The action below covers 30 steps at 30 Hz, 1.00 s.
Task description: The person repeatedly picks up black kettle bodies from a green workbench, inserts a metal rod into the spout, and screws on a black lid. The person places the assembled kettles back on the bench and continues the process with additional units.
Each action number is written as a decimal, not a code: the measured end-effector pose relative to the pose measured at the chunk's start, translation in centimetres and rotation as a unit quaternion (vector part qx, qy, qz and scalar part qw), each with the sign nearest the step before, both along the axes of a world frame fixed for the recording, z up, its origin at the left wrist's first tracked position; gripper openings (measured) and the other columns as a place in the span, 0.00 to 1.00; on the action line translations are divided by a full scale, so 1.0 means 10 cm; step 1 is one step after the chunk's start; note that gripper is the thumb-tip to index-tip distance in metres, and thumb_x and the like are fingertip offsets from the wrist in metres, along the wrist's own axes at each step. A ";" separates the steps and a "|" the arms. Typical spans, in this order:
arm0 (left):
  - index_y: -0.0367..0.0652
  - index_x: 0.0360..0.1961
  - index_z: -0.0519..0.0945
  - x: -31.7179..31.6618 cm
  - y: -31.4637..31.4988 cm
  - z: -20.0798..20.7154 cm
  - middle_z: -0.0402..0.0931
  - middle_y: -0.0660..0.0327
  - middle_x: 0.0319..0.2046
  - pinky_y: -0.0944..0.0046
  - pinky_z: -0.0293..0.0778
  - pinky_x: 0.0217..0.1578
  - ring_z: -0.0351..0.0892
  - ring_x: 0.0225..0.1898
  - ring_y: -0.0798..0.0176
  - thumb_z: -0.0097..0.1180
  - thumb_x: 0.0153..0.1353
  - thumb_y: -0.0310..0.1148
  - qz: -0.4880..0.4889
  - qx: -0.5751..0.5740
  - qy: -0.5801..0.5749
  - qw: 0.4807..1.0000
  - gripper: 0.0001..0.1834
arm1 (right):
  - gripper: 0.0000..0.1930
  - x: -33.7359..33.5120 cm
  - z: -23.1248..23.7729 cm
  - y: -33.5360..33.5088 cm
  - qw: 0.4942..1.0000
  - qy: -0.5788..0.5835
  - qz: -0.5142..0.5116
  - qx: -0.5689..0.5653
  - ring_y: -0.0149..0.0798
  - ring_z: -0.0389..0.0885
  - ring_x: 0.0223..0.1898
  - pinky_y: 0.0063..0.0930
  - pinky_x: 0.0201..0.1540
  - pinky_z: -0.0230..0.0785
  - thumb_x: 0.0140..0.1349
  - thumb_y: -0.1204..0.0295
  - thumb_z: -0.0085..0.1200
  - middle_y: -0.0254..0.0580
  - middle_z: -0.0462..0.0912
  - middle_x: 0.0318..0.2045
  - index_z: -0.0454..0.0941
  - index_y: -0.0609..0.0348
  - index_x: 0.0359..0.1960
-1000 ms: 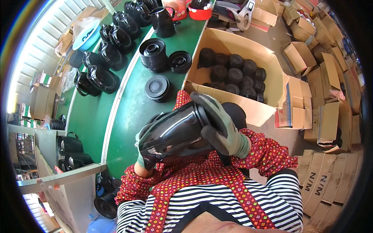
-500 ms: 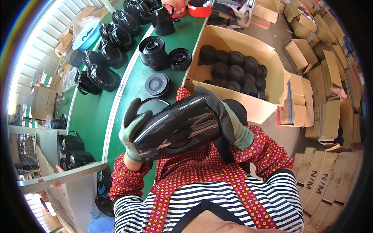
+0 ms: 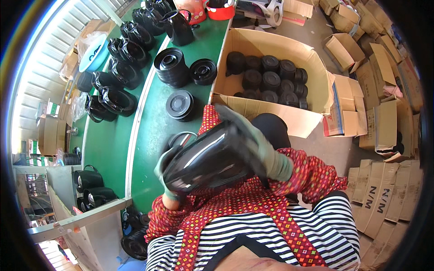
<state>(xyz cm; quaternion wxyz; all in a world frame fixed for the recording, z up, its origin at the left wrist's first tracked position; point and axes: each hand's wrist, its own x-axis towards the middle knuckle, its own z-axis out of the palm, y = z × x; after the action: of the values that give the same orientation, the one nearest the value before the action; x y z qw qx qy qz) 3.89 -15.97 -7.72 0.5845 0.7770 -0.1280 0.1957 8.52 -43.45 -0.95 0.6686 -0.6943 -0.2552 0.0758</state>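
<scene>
A glossy black jug body lies on its side between my two gloved hands, above my lap. My left hand, in a pale green glove with dark fingers, grips its left end, next to the handle. At the other end my right hand wraps over the jug; its fingers are smeared by motion. The jug's underside and the fingers beneath it are hidden. Just beyond, on the green table, sits a short pile of round black lids. Farther off stand a taller lid stack and a lower one.
Rows of shiny black jugs stand along the table's left side. A large open carton at the right holds several round black parts. A light-blue basin sits far left; flattened cartons lie at lower right.
My view has shifted slightly. The jug has turned a little between my hands, and my right hand has slid over its right end. Both hands still hold it.
</scene>
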 end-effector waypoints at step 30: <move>0.31 0.48 0.85 0.23 -0.09 0.84 0.84 0.41 0.51 0.56 0.85 0.48 0.91 0.46 0.49 0.82 0.48 0.30 -0.069 0.186 -0.131 0.971 0.27 | 0.31 0.16 -0.88 -0.16 0.793 0.364 0.259 0.414 0.38 0.70 0.72 0.37 0.76 0.62 0.83 0.57 0.42 0.50 0.66 0.74 0.56 0.61 0.79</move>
<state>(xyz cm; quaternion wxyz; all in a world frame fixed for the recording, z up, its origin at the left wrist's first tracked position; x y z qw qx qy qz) 6.17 -16.86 0.68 0.4198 0.8289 -0.2908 0.2283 10.07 -45.09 -9.73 0.8911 -0.1801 -0.1702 0.3801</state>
